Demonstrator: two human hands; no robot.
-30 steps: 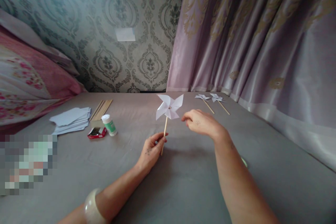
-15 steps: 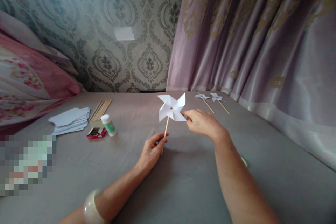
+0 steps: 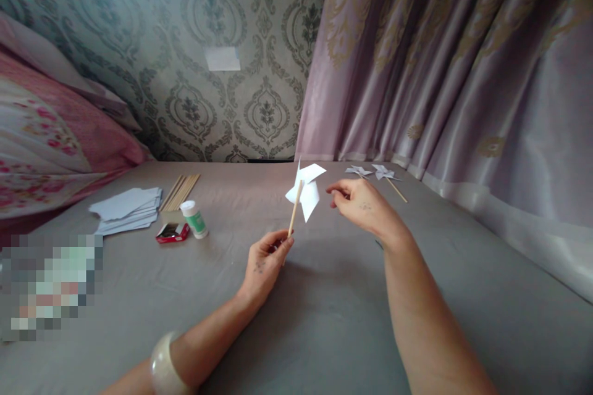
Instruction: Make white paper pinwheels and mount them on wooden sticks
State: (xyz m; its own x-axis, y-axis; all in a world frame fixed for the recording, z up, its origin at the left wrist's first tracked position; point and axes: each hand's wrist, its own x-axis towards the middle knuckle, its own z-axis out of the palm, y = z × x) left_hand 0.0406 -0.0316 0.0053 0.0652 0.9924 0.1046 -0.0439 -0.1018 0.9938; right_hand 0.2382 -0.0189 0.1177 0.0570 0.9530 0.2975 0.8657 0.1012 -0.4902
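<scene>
A white paper pinwheel (image 3: 309, 193) stands upright on a wooden stick, turned so the stick crosses in front of its blades. My left hand (image 3: 266, 262) is closed around the lower stick, thumb and fingers pinching it. To the right of the blades, my right hand (image 3: 361, 205) hovers apart from them, its fingers loosely bent with nothing seen in them. Two more white pinwheels, one (image 3: 358, 170) partly behind my right hand and another (image 3: 383, 171) beside it, lie at the back right.
At the left are a stack of white paper sheets (image 3: 127, 212), a bundle of wooden sticks (image 3: 180, 193), a small red box (image 3: 172, 233) and a white-and-green glue bottle (image 3: 195, 220). A curtain (image 3: 440, 74) hangs along the right edge of the grey-covered surface (image 3: 324, 333).
The pinwheel has turned from facing me to showing its stick in front. My right hand has let go of a blade and moved slightly right.
</scene>
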